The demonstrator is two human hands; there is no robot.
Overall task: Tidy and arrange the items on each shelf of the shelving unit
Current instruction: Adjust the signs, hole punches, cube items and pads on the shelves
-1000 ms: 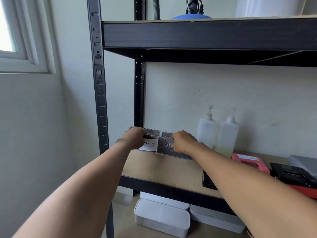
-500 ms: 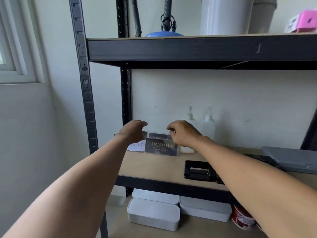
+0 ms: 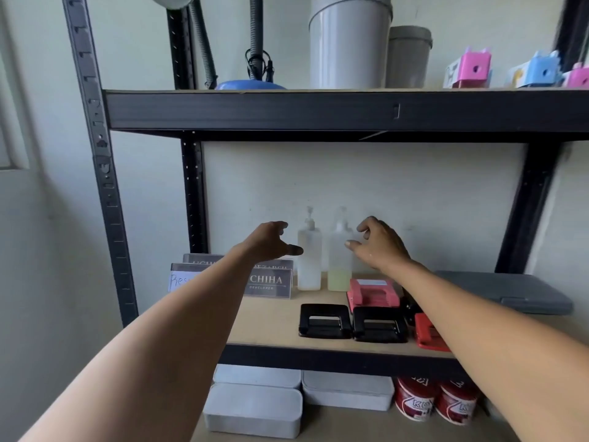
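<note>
Head view: two pump bottles (image 3: 308,256) seen upright, flanked by left hand (image 3: 269,240) and right hand (image 3: 379,242), fingers loosely spread, nothing gripped.

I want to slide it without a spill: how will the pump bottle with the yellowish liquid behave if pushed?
The yellowish pump bottle is tall, narrow and only about a quarter full, so probably light and apt to tip if pushed high. Its translucent plastic probably flexes rather than breaks.
</note>
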